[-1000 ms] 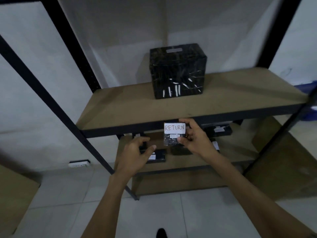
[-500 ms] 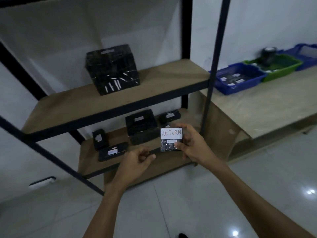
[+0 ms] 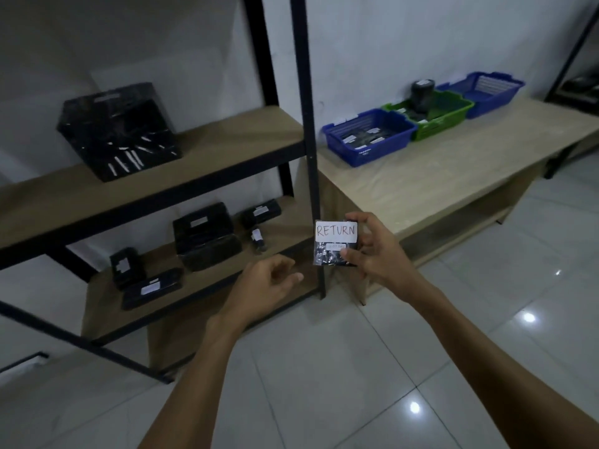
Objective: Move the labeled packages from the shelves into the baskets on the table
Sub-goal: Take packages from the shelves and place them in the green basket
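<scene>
In front of the black upright post of the shelf rack, the right hand holds a small black package upright. The thumb is on its lower right edge and the fingers curl round its top right corner. Its large white label reads "RETURN" in handwritten capitals; a smaller label beneath is too small to read. The left hand, below and left of the post, is loosely curled, grips nothing, and is apart from the package. Left of the post, the upper shelf carries 1 large black wrapped box. The lower shelf carries 5 black packages, each with a white label that cannot be read. Both shelves are cut off at the left frame edge, and the post at the top. Right of the post, the table carries 3 baskets in a row along the wall: the near blue basket, the green basket and the far blue basket. The near blue basket holds flat labelled packages and the green basket holds 1 tall dark package; no writing on them is legible. The interior of the far blue basket is hard to make out. Tiled floor lies open from the hands to the table's front edge.
</scene>
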Demonstrator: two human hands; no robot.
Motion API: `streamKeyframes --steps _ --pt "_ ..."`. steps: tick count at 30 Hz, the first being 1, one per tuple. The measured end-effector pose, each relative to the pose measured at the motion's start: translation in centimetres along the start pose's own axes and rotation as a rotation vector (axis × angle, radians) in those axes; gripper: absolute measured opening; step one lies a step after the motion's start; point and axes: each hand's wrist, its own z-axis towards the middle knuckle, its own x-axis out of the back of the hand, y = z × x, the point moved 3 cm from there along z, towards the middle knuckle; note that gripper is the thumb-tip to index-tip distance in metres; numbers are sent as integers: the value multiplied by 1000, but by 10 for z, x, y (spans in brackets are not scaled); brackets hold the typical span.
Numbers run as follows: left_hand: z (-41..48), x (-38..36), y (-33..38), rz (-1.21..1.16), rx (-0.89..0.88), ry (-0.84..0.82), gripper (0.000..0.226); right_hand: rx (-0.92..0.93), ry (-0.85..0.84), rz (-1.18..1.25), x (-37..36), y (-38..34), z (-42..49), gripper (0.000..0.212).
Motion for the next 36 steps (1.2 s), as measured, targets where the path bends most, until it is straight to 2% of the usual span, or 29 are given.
streamKeyframes --steps 11,16,19,24,36 --pt "91 -144 139 -5 -25 -68 38 -108 22 -52 207 60 3 55" --pt "134 -192 177 -49 -20 -81 26 -107 87 17 287 82 29 54" --pt "170 -216 190 -77 1 -44 32 -107 96 5 322 99 57 57" --pt "250 -250 206 -103 -21 -11 25 -131 128 -31 374 127 119 54" --pt "468 -286 250 -108 -27 -70 20 -197 227 -23 491 146 280 52"
